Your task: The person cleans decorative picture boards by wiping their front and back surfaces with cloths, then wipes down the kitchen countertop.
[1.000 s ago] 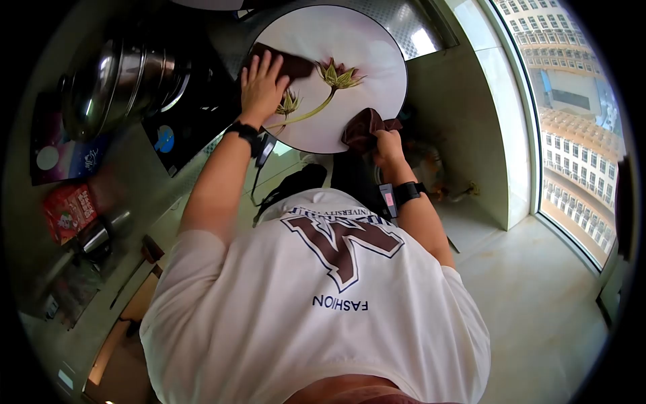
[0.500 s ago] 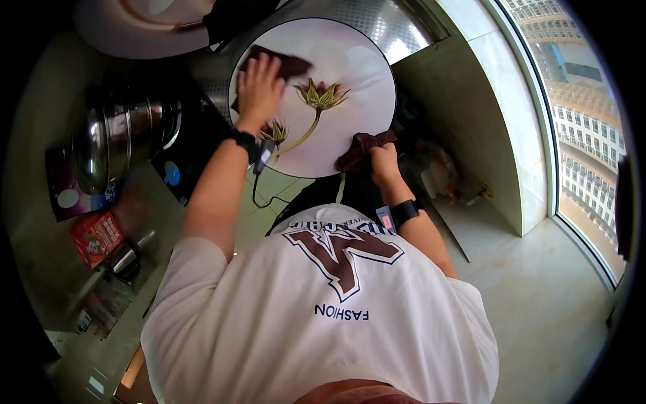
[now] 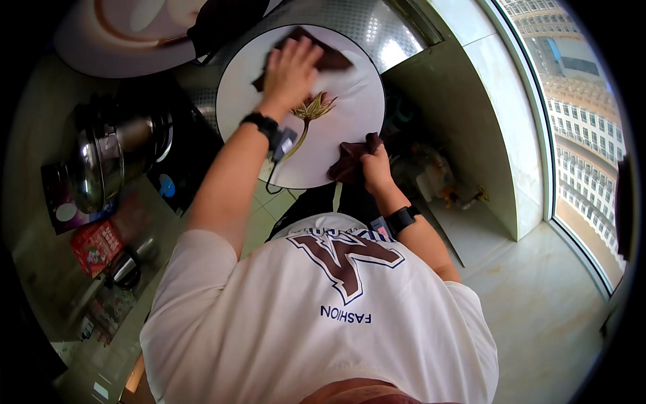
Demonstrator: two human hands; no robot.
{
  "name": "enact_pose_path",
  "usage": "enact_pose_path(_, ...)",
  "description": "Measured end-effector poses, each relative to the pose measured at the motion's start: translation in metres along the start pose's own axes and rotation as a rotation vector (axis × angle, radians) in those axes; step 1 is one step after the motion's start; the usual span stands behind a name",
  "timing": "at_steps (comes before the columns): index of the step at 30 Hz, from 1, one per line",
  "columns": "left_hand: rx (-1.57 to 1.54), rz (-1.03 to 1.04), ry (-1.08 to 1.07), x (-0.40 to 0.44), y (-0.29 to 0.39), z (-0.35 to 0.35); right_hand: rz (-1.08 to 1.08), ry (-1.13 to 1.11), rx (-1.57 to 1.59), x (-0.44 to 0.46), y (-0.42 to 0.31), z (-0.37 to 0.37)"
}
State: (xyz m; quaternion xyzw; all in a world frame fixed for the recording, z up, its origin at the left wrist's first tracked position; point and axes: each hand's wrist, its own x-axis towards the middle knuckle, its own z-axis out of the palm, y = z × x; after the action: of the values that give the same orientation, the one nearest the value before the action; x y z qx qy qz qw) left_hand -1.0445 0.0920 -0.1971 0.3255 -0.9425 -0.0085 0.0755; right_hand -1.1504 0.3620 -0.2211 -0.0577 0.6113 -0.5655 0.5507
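A round white board [image 3: 235, 94] with a dark rim and a printed flower is in front of me. My left hand [image 3: 291, 77] lies flat with spread fingers on a dark brown cloth [image 3: 334, 59] at the board's upper part; motion blurs the fingers. At the lower right rim my right hand [image 3: 377, 168] is closed around a second bunched dark brown cloth [image 3: 348, 160]. That cloth covers part of the rim, so I cannot tell how far the fingers reach under it. Both wrists wear black bands.
Another round printed board [image 3: 128, 40] is at the upper left, with something dark over its edge. Shiny metal pots [image 3: 101, 161] and a red packet [image 3: 97, 248] are on the left. A perforated metal surface [image 3: 367, 30] lies behind the board; a window [image 3: 585, 135] is right.
My left hand has slid the cloth to the right and slightly up across the board. The board sits slightly lower and further left in view. My right hand keeps its hold at the rim.
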Motion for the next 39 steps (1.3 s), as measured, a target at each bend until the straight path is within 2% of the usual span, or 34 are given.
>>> enact_pose_path(1, -0.095, -0.122, 0.083, 0.013, -0.017, 0.010, -0.005, 0.002, 0.000, 0.000, -0.005, 0.001)
enact_pose_path(3, -0.008, -0.311, 0.095, 0.035, 0.003, 0.012, 0.083, -0.025, -0.001, -0.003, -0.022, 0.008)
enact_pose_path(5, 0.169, -0.145, -0.129, 0.042, 0.050, -0.002, 0.076, 0.006, -0.018, -0.008, -0.032, 0.015)
enact_pose_path(7, 0.056, 0.215, -0.052, 0.012, 0.095, 0.001, 0.069, 0.033, -0.032, -0.006, -0.027, 0.015)
enact_pose_path(9, -0.200, 0.417, -0.104, -0.020, 0.119, -0.005, 0.013, 0.001, 0.095, 0.004, -0.006, 0.008)
enact_pose_path(12, -0.171, 0.461, -0.104, -0.015, 0.080, -0.002, 0.043, 0.073, 0.156, -0.006, -0.010, 0.012)
enact_pose_path(15, -0.038, 0.075, 0.003, 0.005, 0.015, -0.019, 0.076, 0.073, 0.077, -0.001, -0.001, 0.006)
enact_pose_path(17, -0.077, -0.091, 0.102, -0.006, -0.034, -0.017, 0.058, 0.093, 0.080, 0.000, 0.005, 0.007)
enact_pose_path(20, -0.049, -0.326, 0.094, -0.067, -0.076, -0.020, 0.036, 0.101, 0.122, -0.003, 0.001, 0.013)
enact_pose_path(22, -0.005, -0.454, 0.017, -0.121, -0.073, -0.027, 0.047, 0.096, 0.128, -0.001, 0.001, 0.011)
enact_pose_path(24, 0.031, -0.384, -0.079, -0.166, -0.044, -0.042, 0.063, 0.098, 0.110, -0.001, 0.002, 0.009)
enact_pose_path(27, -0.043, -0.145, -0.254, -0.210, 0.013, -0.048, 0.061, 0.110, 0.070, 0.004, 0.006, 0.007)
enact_pose_path(28, -0.032, 0.005, -0.289, -0.216, 0.034, -0.047, 0.059, 0.123, 0.058, 0.004, 0.006, 0.007)
enact_pose_path(31, -0.416, 0.320, -0.346, -0.195, 0.079, -0.063, 0.095, 0.077, 0.072, -0.010, -0.023, 0.018)
enact_pose_path(33, -0.337, 0.427, -0.332, -0.186, 0.078, -0.061, 0.105, 0.100, -0.003, -0.008, -0.026, 0.014)
enact_pose_path(34, -0.258, 0.466, -0.287, -0.188, 0.072, -0.055, 0.066, 0.058, 0.020, -0.001, -0.014, 0.005)
enact_pose_path(35, -0.170, 0.487, -0.168, -0.195, 0.063, -0.046, 0.060, 0.096, 0.043, -0.021, -0.042, 0.021)
enact_pose_path(37, -0.285, 0.336, -0.204, -0.204, 0.046, -0.080, 0.124, 0.067, 0.045, -0.011, -0.034, 0.005)
enact_pose_path(39, -0.193, 0.253, -0.099, -0.228, 0.016, -0.080, 0.143, 0.129, -0.051, -0.033, -0.072, 0.018)
